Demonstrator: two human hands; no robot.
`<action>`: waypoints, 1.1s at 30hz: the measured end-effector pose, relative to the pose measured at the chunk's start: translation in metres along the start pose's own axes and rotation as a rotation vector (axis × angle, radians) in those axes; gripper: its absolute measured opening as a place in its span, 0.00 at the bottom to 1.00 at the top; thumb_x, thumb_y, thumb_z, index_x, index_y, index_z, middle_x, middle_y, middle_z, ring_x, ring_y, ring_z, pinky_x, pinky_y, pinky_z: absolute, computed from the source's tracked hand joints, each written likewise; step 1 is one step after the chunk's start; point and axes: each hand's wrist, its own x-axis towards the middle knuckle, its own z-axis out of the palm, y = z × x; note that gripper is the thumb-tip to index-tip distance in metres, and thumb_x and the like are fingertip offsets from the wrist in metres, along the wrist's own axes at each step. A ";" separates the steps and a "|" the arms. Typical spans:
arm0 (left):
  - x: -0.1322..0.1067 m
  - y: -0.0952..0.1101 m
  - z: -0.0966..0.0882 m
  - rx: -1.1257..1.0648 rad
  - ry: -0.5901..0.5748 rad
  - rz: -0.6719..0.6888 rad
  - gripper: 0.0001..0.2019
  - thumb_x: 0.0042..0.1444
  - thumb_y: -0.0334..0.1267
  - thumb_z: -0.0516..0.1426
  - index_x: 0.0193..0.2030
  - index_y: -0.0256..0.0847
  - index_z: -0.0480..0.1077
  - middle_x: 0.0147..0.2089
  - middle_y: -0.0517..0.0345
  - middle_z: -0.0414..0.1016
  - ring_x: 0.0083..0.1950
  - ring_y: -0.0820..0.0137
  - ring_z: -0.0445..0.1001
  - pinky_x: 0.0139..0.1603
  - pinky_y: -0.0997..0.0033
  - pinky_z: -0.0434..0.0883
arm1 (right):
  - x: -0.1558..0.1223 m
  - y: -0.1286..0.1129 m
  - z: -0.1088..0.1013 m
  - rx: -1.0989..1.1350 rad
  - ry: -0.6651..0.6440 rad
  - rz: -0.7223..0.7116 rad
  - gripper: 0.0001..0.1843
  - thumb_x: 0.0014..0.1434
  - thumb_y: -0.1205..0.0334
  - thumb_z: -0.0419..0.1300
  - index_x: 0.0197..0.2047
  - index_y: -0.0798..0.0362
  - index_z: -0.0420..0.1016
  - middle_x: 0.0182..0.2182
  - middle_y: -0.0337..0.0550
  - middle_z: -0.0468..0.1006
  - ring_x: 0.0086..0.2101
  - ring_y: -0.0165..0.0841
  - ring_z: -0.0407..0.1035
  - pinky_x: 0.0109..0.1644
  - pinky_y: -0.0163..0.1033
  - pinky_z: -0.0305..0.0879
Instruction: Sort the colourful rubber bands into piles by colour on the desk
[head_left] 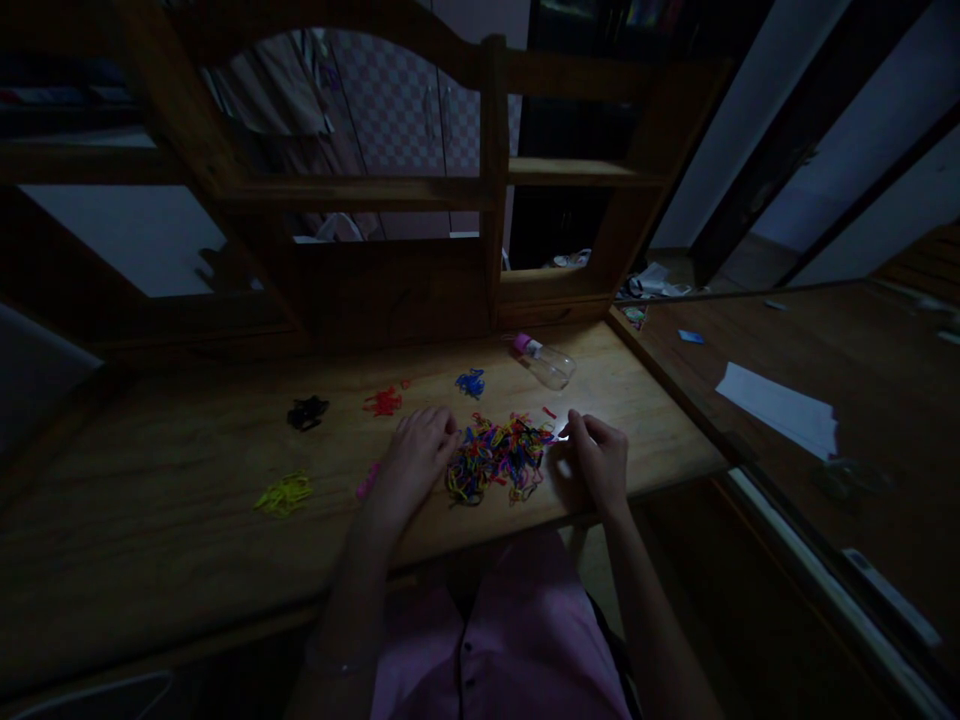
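A mixed heap of small coloured rubber bands (498, 458) lies on the wooden desk (187, 540) in front of me. My left hand (418, 450) rests at the heap's left edge with its fingers curled down onto the bands. My right hand (596, 458) sits just right of the heap, fingers pinched together near a small pink band; what they hold is too small to make out. Sorted little piles lie around: yellow (283, 494), black (307, 412), red (383, 402), blue (470, 382) and pink (367, 481).
A clear plastic bottle with a pink cap (546, 361) lies on its side behind the heap. A wooden shelf unit (491, 200) rises at the desk's back. To the right, a second surface holds white paper (780, 405). The room is dark.
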 end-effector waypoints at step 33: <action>0.000 0.026 -0.013 -0.232 -0.059 -0.028 0.07 0.59 0.32 0.56 0.43 0.43 0.72 0.44 0.56 0.76 0.46 0.64 0.73 0.47 0.67 0.67 | 0.000 0.000 0.001 0.000 -0.012 0.023 0.25 0.64 0.47 0.53 0.25 0.54 0.76 0.20 0.40 0.75 0.24 0.33 0.69 0.30 0.35 0.59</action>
